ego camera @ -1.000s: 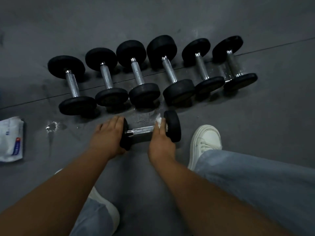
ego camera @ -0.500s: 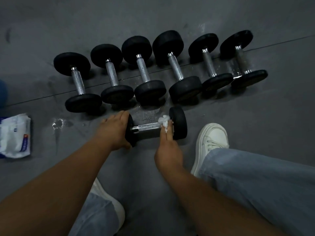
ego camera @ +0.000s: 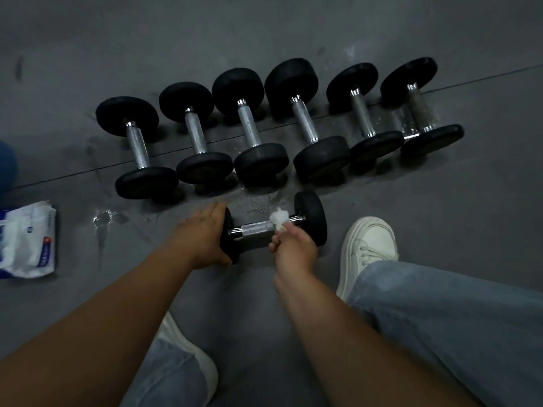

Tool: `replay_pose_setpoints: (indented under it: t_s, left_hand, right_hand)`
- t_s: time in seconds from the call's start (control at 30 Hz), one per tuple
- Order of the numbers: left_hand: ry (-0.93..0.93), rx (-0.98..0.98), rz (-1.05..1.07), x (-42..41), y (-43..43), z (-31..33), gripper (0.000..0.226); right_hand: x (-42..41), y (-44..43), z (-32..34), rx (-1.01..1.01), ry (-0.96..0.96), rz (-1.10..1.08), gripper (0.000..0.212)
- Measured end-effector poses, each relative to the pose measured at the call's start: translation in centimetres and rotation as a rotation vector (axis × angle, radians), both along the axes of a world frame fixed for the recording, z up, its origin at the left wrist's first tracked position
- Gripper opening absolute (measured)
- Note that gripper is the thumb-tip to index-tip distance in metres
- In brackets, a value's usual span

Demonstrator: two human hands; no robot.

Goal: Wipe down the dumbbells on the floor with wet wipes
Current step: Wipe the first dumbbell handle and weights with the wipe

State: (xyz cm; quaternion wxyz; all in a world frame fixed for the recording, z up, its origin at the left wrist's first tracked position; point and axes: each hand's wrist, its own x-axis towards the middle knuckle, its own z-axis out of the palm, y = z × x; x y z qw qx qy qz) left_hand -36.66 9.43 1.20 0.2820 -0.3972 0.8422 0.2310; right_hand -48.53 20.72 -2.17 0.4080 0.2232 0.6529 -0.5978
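A small black dumbbell (ego camera: 311, 218) with a steel handle lies crosswise on the grey floor in front of me. My left hand (ego camera: 202, 233) wraps over its left head and holds it. My right hand (ego camera: 293, 248) pinches a crumpled white wet wipe (ego camera: 279, 220) against the right end of the handle, beside the right head. Behind it, several more black dumbbells (ego camera: 249, 127) lie side by side in a row.
A white and blue wet wipe pack (ego camera: 26, 242) lies on the floor at the far left. Wet patches (ego camera: 104, 215) shine on the floor near it. My white shoes (ego camera: 367, 248) and jeans-clad legs flank the near dumbbell.
My right hand has pulled back a little from the handle and now shows the wipe bunched at its fingertips. The view has shifted, so everything sits further right. My left hand keeps its hold.
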Motion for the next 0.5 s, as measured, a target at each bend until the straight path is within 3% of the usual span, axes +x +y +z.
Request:
replay_pose_setpoints:
  t_s: [0.1,0.17,0.3,0.4,0.5]
  left_hand:
    - [0.013,-0.040,0.028,0.3,1.4,-0.2,0.128]
    - [0.025,-0.050,0.034,0.4,1.7,-0.3,0.128]
    - [0.034,-0.066,0.059,0.6,2.5,-0.3,0.128]
    - [0.035,-0.072,0.085,0.7,3.0,-0.4,0.126]
    - [0.031,-0.070,0.096,0.6,2.9,-0.4,0.123]
  right_hand:
    - [-0.5,0.1,0.0,-0.174,-0.458,-0.406,0.017]
    - [-1.4,0.6,-0.8,-0.198,-0.585,-0.472,0.015]
    - [-2.1,-0.1,-1.9,-0.050,-0.615,-0.376,0.020]
    - [-1.9,-0.9,-1.4,-0.092,-0.614,-0.339,0.021]
    - [-1.3,-1.2,0.5,-0.161,-0.596,-0.285,0.043]
